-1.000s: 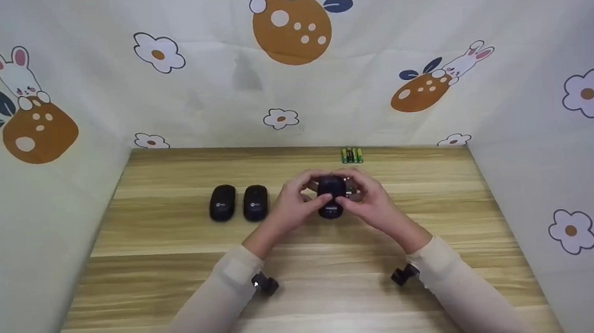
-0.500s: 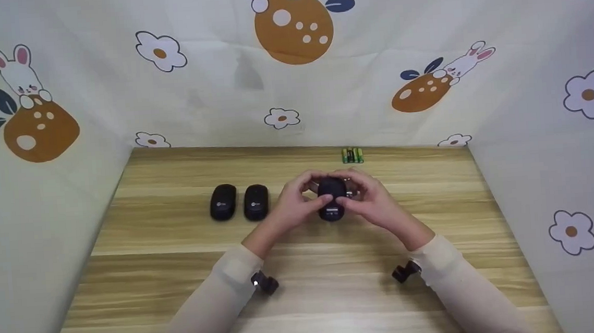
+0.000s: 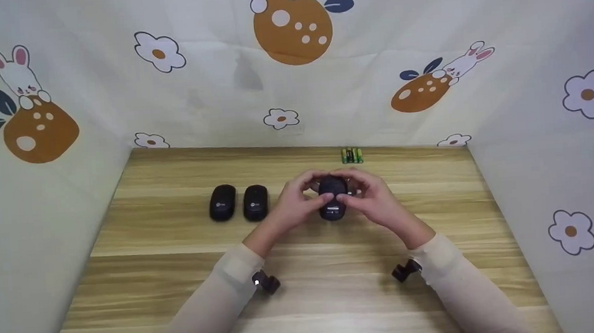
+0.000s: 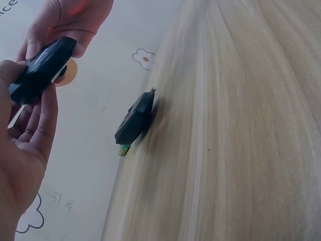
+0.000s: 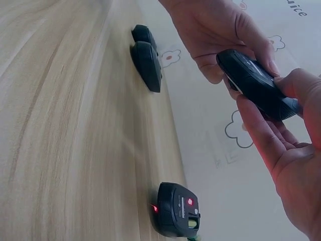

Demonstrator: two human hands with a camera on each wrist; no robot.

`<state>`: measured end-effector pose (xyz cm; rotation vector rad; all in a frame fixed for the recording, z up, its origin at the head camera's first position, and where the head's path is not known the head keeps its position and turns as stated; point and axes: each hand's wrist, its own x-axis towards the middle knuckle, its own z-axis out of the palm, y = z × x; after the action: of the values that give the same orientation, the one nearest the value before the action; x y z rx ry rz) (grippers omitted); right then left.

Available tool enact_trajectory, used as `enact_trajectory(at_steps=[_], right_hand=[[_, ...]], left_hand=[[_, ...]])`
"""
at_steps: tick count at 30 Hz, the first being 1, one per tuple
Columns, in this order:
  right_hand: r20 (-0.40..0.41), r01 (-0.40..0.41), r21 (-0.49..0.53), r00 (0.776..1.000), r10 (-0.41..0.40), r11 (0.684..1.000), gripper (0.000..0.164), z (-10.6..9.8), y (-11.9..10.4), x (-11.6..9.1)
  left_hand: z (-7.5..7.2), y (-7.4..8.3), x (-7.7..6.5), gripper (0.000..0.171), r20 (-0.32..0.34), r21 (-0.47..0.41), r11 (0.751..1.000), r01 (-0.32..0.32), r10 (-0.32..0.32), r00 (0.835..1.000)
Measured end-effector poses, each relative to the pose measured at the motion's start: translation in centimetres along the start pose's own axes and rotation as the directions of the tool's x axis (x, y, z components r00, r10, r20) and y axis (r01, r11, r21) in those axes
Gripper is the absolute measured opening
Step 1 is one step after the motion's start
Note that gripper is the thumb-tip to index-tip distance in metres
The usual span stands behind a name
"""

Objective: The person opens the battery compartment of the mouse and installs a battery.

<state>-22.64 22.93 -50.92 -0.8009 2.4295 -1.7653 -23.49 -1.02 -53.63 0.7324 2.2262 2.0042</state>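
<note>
Both hands hold a black computer mouse between them, raised above the table. My left hand grips its left side, thumb on the top face and fingers beneath. On the other side my right hand mirrors this grip, its thumb close to the left one. The right wrist view shows the held mouse tilted, fingers under its base. Below the hands, another mouse is on the table with red light showing and a battery in its open compartment; in the head view the right hand mostly hides it.
Two more black mice, one at the far left and one beside it, lie left of the hands. Several green-and-yellow batteries stand in a row near the wooden table's back edge. Patterned cloth walls enclose the table's back and sides.
The held mouse tilts and shifts very slightly between the fingers. Both hands keep their grip, and the other mice and batteries stay where they were.
</note>
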Motion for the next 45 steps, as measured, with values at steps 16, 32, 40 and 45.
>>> enact_trajectory(at_steps=[16, 32, 40, 45], right_hand=[[-0.042, 0.054, -0.014, 0.998, -0.055, 0.998, 0.047, 0.11, 0.65, 0.11], [-0.133, 0.177, -0.112, 0.973, -0.191, 0.978, 0.046, 0.12, 0.8, 0.22], [-0.177, 0.146, -0.1, 0.971, -0.162, 0.984, 0.043, 0.01, 0.63, 0.12], [-0.194, 0.122, -0.049, 0.972, -0.129, 0.991, 0.044, -0.3, 0.66, 0.11]], left_hand=[[0.14, -0.09, -0.03, 0.047, 0.011, -0.028, 0.997, 0.071, -0.071, 0.997], [0.2, -0.7, 0.07, 0.047, 0.009, 0.02, 0.998, 0.061, -0.061, 0.998], [0.37, -0.66, 0.13, 0.044, 0.003, 0.029, 0.999, 0.046, -0.046, 0.999], [0.4, -0.76, 0.18, 0.046, 0.006, 0.034, 0.999, 0.036, -0.037, 0.999]])
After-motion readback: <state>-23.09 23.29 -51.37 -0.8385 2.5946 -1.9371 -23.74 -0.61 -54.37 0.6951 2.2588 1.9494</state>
